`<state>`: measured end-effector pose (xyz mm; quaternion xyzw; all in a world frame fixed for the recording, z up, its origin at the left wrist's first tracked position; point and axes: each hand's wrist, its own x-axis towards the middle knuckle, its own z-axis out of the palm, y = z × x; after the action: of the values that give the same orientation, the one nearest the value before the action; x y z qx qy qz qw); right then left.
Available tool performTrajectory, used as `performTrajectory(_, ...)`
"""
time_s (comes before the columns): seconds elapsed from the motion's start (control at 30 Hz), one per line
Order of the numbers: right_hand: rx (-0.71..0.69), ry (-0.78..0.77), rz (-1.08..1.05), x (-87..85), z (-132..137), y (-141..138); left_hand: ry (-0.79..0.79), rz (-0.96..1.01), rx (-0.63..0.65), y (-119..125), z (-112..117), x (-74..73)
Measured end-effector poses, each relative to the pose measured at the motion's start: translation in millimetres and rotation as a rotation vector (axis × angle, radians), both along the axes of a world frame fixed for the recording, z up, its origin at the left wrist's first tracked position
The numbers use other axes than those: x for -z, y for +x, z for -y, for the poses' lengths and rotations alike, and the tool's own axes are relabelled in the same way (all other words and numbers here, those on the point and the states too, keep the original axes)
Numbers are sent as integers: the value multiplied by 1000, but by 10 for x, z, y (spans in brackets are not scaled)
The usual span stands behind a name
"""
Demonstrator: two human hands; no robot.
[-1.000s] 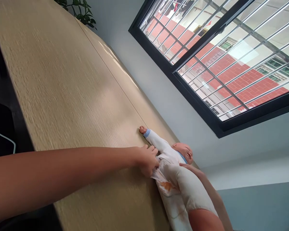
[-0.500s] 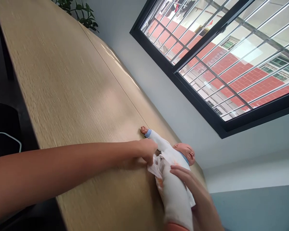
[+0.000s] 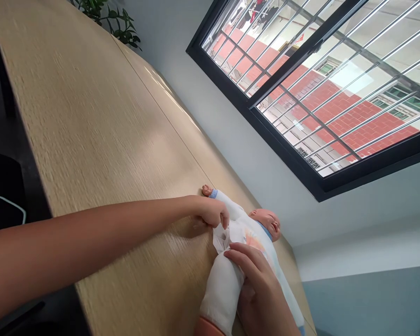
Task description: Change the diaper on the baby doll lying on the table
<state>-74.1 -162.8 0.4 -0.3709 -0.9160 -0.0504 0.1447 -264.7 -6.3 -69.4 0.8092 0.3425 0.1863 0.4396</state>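
Note:
A baby doll [image 3: 266,223] in white clothes lies on its back on the wooden table [image 3: 101,135], head toward the wall, one arm stretched out to the left. My left hand [image 3: 210,212] pinches a white flap of the diaper [image 3: 221,237] at the doll's waist. My right hand [image 3: 262,289] lies over the doll's lower body, fingers curled on the white cloth covering its leg [image 3: 222,289].
The table's far edge runs along a grey wall under a black-framed barred window [image 3: 318,84]. A green plant [image 3: 108,21] stands at the far end. A dark chair or bag [image 3: 3,186] sits left of the table.
My right hand has slid up over the doll's legs and pushed them down and left. My left hand has shifted slightly and pulled the white flap out at the waist.

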Motion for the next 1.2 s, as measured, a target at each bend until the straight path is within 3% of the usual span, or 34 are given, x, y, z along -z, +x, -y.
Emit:
performTrajectory(0.23, 43, -34, 77, 19, 12, -107, -85, -21, 91, -71, -48, -29)
performTrajectory(0.43, 77, -143, 110, 67, 8, -39, -171, 69, 48, -108, -89, -29)
performTrajectory(0.63, 88, -212, -64, -172, -21, 173, -364, 186, -9, -50, -106, -64)
performTrajectory(0.77, 221, -133, -213, -281, -256, 245, -447, 217, -15, -21, -121, -65)
performTrajectory(0.87, 281, -133, -224, -215, -484, 209, -497, 242, -10, -1, -154, -33)
performTrajectory(1.0, 305, -325, -172, -23, -694, 121, -516, 336, -14, 25, -165, -31)
performTrajectory(1.2, 214, -333, 30, 120, -701, 25, -545, 522, -13, 228, 5, -79)
